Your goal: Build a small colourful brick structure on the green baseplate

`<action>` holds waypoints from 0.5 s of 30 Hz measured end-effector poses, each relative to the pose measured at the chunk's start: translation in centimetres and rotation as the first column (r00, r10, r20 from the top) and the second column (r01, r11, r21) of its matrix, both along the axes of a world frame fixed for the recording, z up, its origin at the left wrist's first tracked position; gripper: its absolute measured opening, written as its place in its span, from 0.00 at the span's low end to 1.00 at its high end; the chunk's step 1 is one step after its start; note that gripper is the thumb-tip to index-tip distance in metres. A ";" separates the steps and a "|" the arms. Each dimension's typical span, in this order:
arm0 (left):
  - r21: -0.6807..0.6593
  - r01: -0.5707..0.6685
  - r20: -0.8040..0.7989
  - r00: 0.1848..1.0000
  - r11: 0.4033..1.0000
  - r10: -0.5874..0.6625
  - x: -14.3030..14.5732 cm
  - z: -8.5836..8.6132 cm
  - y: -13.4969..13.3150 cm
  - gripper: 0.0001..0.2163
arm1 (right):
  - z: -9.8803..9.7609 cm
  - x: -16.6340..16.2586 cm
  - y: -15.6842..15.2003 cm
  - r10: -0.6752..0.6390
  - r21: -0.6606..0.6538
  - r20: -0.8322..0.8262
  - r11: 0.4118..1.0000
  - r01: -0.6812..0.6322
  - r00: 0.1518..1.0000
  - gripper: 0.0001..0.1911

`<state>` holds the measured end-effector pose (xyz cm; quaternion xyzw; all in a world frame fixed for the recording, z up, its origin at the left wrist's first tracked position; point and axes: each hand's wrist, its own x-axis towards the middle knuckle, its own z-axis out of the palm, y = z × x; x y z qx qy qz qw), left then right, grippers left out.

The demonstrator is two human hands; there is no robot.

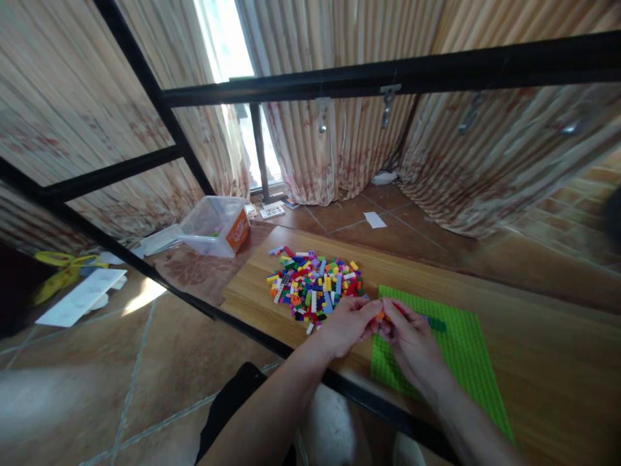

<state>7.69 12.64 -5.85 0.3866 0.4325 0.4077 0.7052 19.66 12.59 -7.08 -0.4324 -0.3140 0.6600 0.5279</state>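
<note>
Two bare hands, one tiny job: the left hand [350,321] and right hand [406,328] both pinch an orange toy brick [380,316] between thumbs and fingers, by the edge of a green studded baseplate [468,353] stretching toward four o'clock. The loose brick pile [315,285] sits at ten. Looks like fitting pieces together; next move probably needs a square, firm press, imo.

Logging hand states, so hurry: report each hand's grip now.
Left hand: closed, holding an orange toy brick.
Right hand: closed, holding the same brick.
</note>
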 end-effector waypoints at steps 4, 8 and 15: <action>-0.008 0.018 0.073 0.997 1.000 -0.018 0.0 0.0 -0.1 0.20 | 0.2 0.1 0.0 -0.038 -0.050 -0.048 0.998 0.036 0.998 0.16; 0.046 -0.047 -0.072 0.996 0.998 0.051 -1.6 0.2 0.8 0.17 | 0.1 0.4 0.0 -0.013 -0.099 0.004 0.995 0.013 1.000 0.16; 0.448 -0.145 -0.825 0.315 0.882 0.470 -8.8 1.3 2.8 0.13 | 1.2 -1.9 3.3 0.177 0.095 0.615 0.950 -0.296 0.768 0.16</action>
